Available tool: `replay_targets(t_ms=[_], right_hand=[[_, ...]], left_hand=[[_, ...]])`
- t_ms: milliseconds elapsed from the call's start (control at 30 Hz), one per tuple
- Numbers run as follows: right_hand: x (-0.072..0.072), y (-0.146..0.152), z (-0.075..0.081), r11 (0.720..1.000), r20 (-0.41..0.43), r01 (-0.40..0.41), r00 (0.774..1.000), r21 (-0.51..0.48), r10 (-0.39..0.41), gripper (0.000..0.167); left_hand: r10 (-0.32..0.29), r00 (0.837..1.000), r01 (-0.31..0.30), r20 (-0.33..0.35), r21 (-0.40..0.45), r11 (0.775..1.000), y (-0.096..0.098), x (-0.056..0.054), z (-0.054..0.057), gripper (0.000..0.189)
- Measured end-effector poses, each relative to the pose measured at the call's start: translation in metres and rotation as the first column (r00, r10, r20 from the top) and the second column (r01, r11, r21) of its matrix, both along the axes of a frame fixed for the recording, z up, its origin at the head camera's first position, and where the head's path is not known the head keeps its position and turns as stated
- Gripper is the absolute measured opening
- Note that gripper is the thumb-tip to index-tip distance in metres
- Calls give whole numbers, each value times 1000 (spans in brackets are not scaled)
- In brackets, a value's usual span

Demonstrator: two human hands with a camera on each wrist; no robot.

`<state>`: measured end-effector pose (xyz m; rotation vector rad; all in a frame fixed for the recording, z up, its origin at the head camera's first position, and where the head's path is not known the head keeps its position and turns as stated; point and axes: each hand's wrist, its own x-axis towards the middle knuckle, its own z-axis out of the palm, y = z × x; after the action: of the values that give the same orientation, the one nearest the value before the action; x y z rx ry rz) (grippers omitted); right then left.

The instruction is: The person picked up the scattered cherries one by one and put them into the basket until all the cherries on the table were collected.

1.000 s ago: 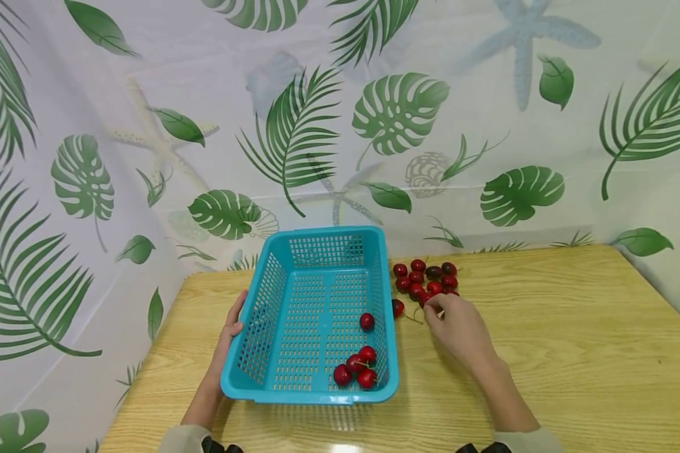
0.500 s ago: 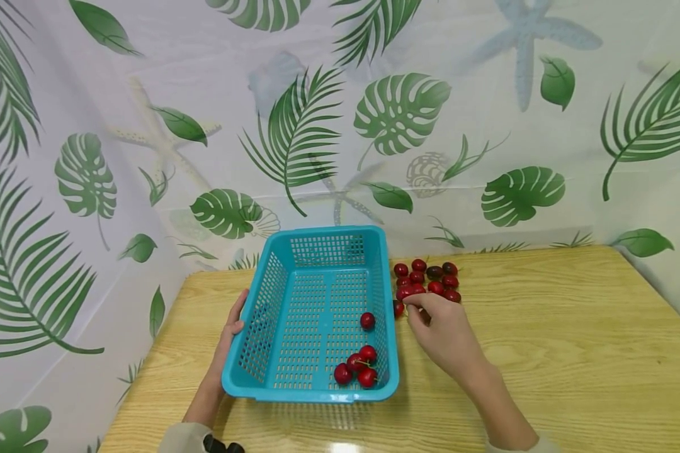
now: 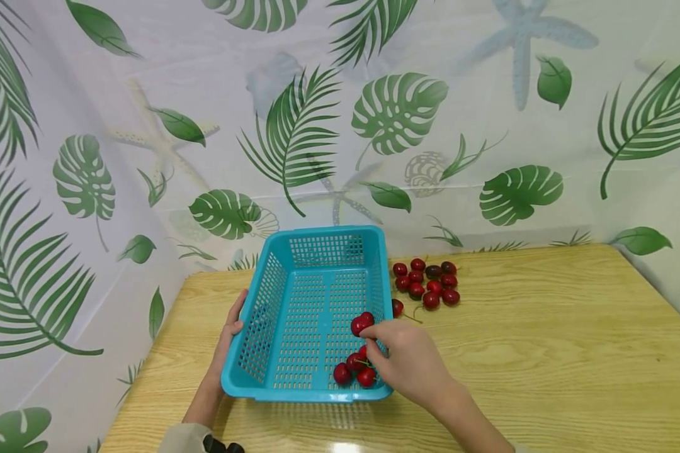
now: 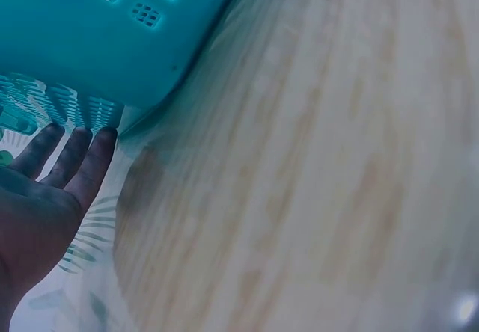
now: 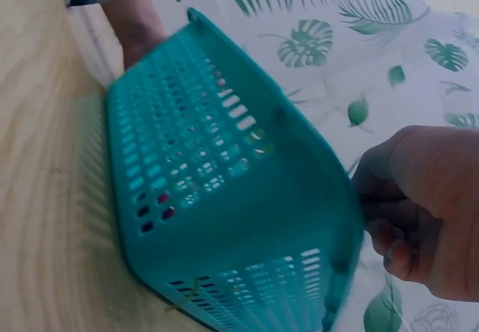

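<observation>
In the head view a blue perforated plastic basket [image 3: 308, 396] sits on the table with several red cherries [image 3: 342, 374] inside, near its right side. My left hand [image 3: 226, 340] rests against the basket's left side; in the left wrist view its fingers [image 4: 88, 169] look straight and touch the wall. Over the basket's right rim reaches my right hand [image 3: 410, 358], its thumb and forefinger pinching a cherry [image 3: 359, 325] just above the basket floor, beside another cherry. Whether it grips the fruit or the stem cannot be told. The basket wall hides that cherry in the right wrist view.
Several more cherries [image 3: 432, 287] lie in a cluster on the wooden table [image 3: 572, 327], right of the basket. One cherry [image 3: 396, 307] with a long stem lies close against the basket's right wall. Behind the table hangs a leaf-patterned cloth [image 3: 459, 94].
My right hand has taken a cherry from the cluster and moved left, over the rim into the basket. My left hand and the basket have stayed in place.
</observation>
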<state>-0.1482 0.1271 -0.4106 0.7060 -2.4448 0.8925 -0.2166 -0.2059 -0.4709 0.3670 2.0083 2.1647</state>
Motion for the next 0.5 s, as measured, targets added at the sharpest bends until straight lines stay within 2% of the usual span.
replay_targets(t_ms=[100, 233, 500], right_hand=[[2, -9, -6, 996, -39, 23, 999, 84, -19, 8], [3, -15, -11, 990, -70, 2, 998, 144, 8, 5], [2, -24, -17, 979, -173, -89, 977, 185, 122, 37]], left_hand=[[6, 1000, -6, 15, 11, 1000, 0, -1, 0, 66], [8, 1000, -8, 29, 20, 1000, 0, -1, -1, 67], [10, 999, -11, 30, 31, 999, 2, -2, 0, 67]])
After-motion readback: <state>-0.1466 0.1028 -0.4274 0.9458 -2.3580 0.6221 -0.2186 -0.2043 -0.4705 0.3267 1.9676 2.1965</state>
